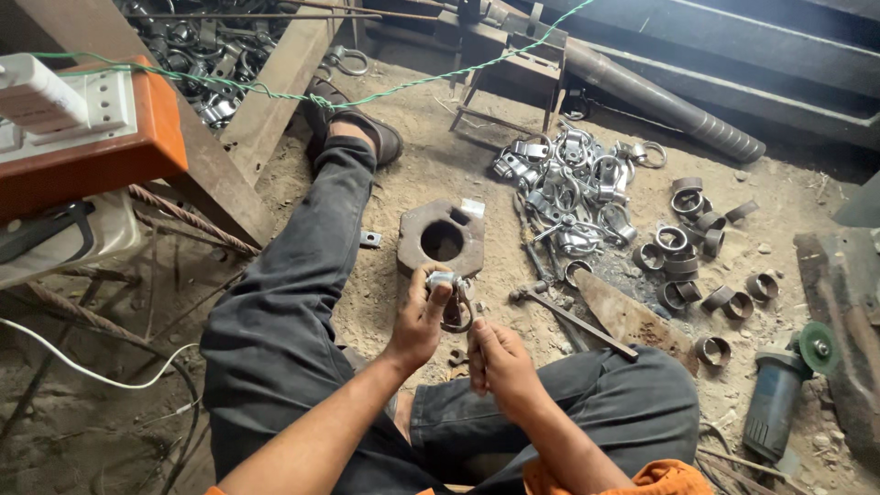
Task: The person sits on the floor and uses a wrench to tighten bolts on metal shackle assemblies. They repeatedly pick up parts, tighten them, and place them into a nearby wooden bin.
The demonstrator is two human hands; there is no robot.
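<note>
Fingers of left hand [417,321] clamped on metal clamp [451,298], right hand [500,362] fingers curled just below it, above rusty block [440,238]

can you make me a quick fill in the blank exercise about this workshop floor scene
1. The left hand holds a small metal clamp just in front of a rusty block with a round ____ through it.
2. The angle grinder lying on the ground at right carries a ____ disc.
3. The hammer lies on the ground to the ____ of the right hand.

Missing words: hole; green; right
</note>
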